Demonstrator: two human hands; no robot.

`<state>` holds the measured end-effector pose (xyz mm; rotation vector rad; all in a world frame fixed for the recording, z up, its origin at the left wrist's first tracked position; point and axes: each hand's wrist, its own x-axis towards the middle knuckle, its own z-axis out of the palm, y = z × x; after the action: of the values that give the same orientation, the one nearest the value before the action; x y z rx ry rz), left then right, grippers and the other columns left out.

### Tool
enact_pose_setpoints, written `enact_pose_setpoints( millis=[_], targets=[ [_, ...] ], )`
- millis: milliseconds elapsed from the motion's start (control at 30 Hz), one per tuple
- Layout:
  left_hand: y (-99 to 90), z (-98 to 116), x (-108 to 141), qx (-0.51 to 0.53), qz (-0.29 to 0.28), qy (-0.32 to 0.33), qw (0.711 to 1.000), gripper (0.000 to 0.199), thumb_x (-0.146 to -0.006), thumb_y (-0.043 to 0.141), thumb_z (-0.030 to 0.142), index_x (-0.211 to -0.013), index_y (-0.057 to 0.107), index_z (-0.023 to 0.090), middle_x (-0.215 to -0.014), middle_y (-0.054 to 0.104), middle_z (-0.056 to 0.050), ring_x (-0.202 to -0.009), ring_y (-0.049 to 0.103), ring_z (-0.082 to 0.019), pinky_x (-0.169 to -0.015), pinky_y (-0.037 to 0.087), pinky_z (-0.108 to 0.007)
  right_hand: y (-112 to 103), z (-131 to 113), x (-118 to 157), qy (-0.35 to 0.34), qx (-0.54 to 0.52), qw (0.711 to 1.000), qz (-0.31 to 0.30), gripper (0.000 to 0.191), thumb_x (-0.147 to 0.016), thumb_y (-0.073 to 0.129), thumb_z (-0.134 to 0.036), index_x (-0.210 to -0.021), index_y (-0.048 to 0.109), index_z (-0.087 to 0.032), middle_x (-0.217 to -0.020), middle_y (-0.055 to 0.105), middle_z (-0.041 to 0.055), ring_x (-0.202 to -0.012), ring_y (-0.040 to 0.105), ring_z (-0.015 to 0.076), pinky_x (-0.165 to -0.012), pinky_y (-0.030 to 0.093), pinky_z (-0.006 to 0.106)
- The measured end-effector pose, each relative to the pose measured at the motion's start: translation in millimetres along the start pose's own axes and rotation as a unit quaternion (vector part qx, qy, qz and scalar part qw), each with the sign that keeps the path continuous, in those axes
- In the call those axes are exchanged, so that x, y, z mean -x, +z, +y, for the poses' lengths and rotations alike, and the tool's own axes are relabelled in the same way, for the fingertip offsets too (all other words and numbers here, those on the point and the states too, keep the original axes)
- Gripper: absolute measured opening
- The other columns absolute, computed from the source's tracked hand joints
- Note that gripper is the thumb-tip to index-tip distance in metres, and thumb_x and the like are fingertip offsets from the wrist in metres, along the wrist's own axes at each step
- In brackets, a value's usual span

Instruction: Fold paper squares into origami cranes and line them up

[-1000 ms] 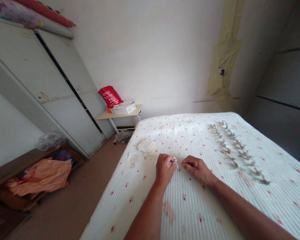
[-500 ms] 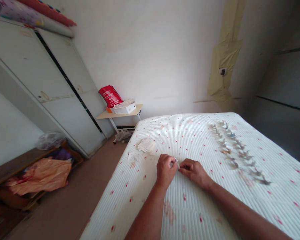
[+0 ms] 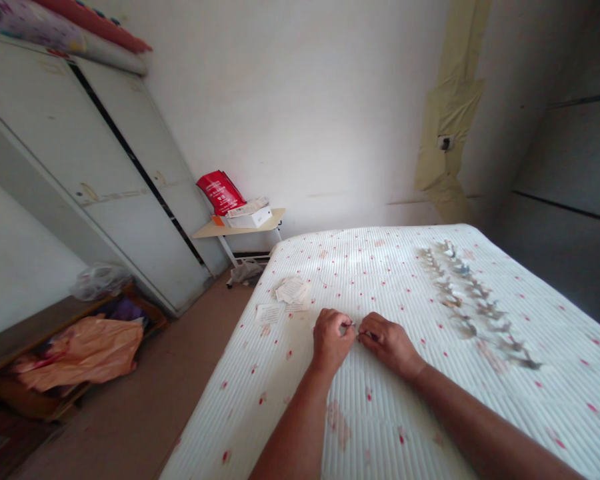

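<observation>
My left hand (image 3: 332, 339) is closed in a pinch, thumb against forefinger, over the bed. A small folded piece of paper (image 3: 354, 327) shows between its fingertips, mostly covered by them. Close beside it on the right, my right hand (image 3: 387, 341) pinches the other side of the same small piece, its fingers curled. Past my left hand lie several printed paper sheets (image 3: 291, 290), loosely piled on the bedcover. Two rows of small folded paper figures (image 3: 464, 300), looking like birds, stand to the right.
A white ribbed bedcover (image 3: 365, 427) with red spots lies beneath my hands. Beyond the bed's far left corner, a small table (image 3: 210, 231) bears a red bag (image 3: 221, 192) and a white box (image 3: 254, 217). Cabinets (image 3: 115, 167) and a low bench (image 3: 10, 343) stand at left.
My right hand has turned slightly and its fingers have closed in more. The pale bit of paper between the fingertips shows less now. My left hand stays nearly in place.
</observation>
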<state>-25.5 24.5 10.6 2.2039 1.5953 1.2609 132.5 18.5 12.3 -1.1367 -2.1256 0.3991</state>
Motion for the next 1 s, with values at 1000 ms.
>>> enact_pose_setpoints(
  millis=[1000],
  targets=[
    [3.5,-2.3,1.2,-0.013,0.026,0.016,0.999,0.015,-0.062,0.054,0.003,-0.062,0.055,0.018,-0.065,0.058,0.0,-0.073,0.051,-0.015,-0.068,0.041,-0.027,3.9,1.3,-0.2,-0.042,0.079,0.996,0.017,0.011,-0.079,0.046,-0.018,-0.084,0.056,-0.019,-0.08,0.059,0.0033,-0.065,0.055,0.0125,-0.06,0.041,0.022]
  ],
)
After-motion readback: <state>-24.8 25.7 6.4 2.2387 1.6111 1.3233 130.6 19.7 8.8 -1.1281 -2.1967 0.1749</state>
